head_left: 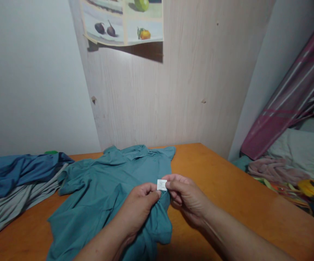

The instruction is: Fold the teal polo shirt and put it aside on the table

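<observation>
A teal collared shirt point(97, 188) lies spread and rumpled on the orange-brown table, its collar toward the wall. Near its right edge a small white care label point(161, 184) with tiny print stands up from the fabric. My right hand point(185, 194) pinches the label's right side between thumb and fingers. Bunched shirt fabric just below the label is pinched by my left hand point(143, 203), whose thumb touches the label's lower left corner. The print is too small to read.
Blue clothing point(20, 172) and a grey striped garment point(12, 203) lie at the table's point(213, 188) left. A wall with a fruit picture point(143, 21) stands behind. Beyond the right edge are a pink curtain point(279, 101), bedding point(304, 152) and a yellow item point(313, 188).
</observation>
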The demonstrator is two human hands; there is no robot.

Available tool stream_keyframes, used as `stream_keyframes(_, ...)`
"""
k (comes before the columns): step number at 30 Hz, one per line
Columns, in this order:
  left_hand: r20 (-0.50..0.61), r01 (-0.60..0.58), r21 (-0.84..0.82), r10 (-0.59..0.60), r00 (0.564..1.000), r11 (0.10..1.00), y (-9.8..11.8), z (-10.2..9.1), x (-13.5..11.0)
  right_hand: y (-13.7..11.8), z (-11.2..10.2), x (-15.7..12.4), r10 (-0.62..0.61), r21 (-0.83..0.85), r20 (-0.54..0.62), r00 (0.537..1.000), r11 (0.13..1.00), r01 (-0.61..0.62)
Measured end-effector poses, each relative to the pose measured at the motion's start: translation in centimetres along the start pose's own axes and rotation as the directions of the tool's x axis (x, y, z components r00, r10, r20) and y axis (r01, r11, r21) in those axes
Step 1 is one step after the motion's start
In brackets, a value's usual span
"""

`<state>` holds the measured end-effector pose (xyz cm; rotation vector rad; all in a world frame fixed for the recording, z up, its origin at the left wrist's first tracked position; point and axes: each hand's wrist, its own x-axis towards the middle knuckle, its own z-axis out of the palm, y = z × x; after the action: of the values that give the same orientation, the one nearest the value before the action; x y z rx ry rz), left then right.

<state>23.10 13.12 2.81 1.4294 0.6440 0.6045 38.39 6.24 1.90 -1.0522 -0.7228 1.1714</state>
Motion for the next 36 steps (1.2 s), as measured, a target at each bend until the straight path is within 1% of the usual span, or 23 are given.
stream_keyframes(4, 0.004, -0.007, 0.014, 0.007, 1.000, 1.000, 0.0, 0.0, 0.0, 0.0, 0.0, 0.0, 0.012, 0.013, -0.012, 1.000, 1.000, -0.012)
stream_keyframes(8, -0.007, 0.006, 0.013, -0.005, 1.000, 1.000, 0.0, 0.0, 0.1, 0.1, 0.0, 0.1, 0.010, 0.016, -0.013, 1.000, 1.000, -0.009)
stream_keyframes(13, -0.030, -0.008, 0.038, 0.009, 1.000, 0.999, 0.1, 0.2, 0.0, 0.0, 0.2, 0.0, 0.002, 0.007, -0.009, 1.000, 1.000, -0.002)
stream_keyframes(15, -0.047, -0.010, 0.036, 0.011, 0.999, 0.999, 0.1, 0.1, 0.0, -0.1, 0.3, -0.1, -0.012, -0.023, 0.003, 1.000, 1.000, 0.012)
stream_keyframes(17, -0.069, -0.001, -0.009, 0.001, 0.998, 1.000, 0.2, 0.1, 0.0, 0.1, 0.3, -0.2, -0.061, -0.115, 0.043, 0.997, 0.991, 0.066)
stream_keyframes(19, -0.079, 0.021, -0.092, -0.028, 0.997, 0.996, 0.3, 0.1, 0.0, 0.5, 0.3, -0.2, -0.157, -0.265, 0.094, 0.983, 0.948, 0.177)
stream_keyframes(21, -0.058, 0.047, -0.177, -0.058, 0.997, 0.983, 0.3, 0.0, 0.0, 1.1, 0.1, -0.2, -0.266, -0.415, 0.139, 0.954, 0.859, 0.301)
stream_keyframes(23, -0.036, 0.063, -0.234, -0.073, 0.997, 0.970, 0.4, 0.0, 0.0, 1.6, -0.1, -0.2, -0.351, -0.522, 0.174, 0.920, 0.759, 0.389)
stream_keyframes(27, -0.054, 0.038, -0.261, -0.054, 0.997, 0.965, 0.4, -0.4, 0.1, 1.9, -0.5, -0.1, -0.463, -0.627, 0.236, 0.854, 0.599, 0.498)
stream_keyframes(30, -0.096, -0.010, -0.246, -0.014, 0.995, 0.969, 0.4, -0.5, 0.2, 1.7, -0.6, 0.0, -0.509, -0.667, 0.275, 0.816, 0.511, 0.543)
stream_keyframes(33, -0.121, -0.014, -0.224, -0.013, 0.993, 0.975, 0.3, -0.5, 0.3, 1.5, -0.5, -0.1, -0.531, -0.675, 0.300, 0.792, 0.468, 0.570)
stream_keyframes(34, -0.127, -0.011, -0.214, -0.016, 0.992, 0.977, 0.3, -0.5, 0.3, 1.5, -0.4, -0.2, -0.534, -0.673, 0.293, 0.793, 0.474, 0.568)
stream_keyframes(36, -0.130, -0.017, -0.200, -0.009, 0.991, 0.980, 0.2, -0.6, 0.3, 1.4, -0.4, -0.2, -0.525, -0.660, 0.242, 0.816, 0.527, 0.535)
